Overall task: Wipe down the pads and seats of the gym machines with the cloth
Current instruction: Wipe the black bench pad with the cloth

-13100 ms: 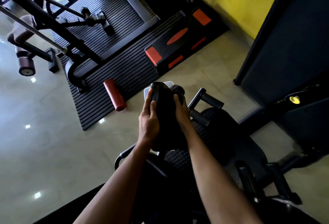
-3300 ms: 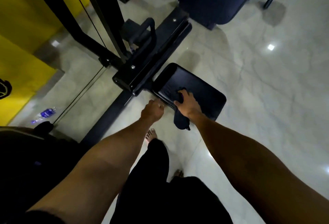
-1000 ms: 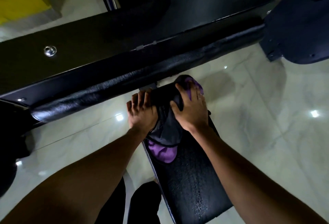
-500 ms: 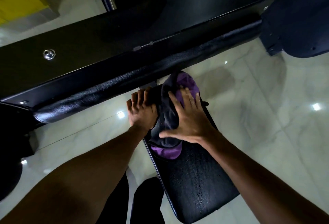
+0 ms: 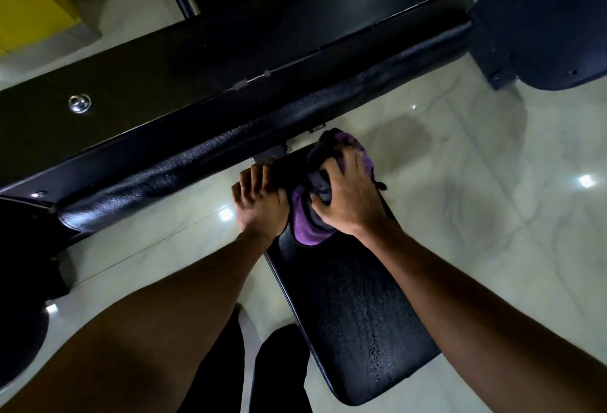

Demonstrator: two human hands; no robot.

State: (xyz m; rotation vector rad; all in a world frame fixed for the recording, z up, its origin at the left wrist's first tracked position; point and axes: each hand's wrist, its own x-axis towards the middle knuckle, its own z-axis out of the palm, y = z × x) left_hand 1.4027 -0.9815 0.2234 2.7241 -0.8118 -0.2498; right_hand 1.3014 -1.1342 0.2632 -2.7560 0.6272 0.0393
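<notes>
A black padded seat (image 5: 354,320) runs from the lower middle up towards a long black pad (image 5: 230,153) that crosses the view. A purple and dark grey cloth (image 5: 307,227) lies bunched on the seat's far end. My right hand (image 5: 348,196) grips the cloth from above, fingers curled into its folds. My left hand (image 5: 259,197) rests on the seat's far left corner beside the cloth, fingers bent over the edge.
A black machine frame (image 5: 197,61) with chrome bolts lies behind the long pad. Another dark blue machine body (image 5: 545,18) stands at the top right. A yellow wall (image 5: 29,8) is at the top left. Pale glossy floor tiles (image 5: 492,215) surround the seat. My legs show below.
My right hand, spread flat on the cloth half a second ago, has curled and bunched the cloth, shifting it slightly towards the seat's far end. My left hand has stayed on the corner.
</notes>
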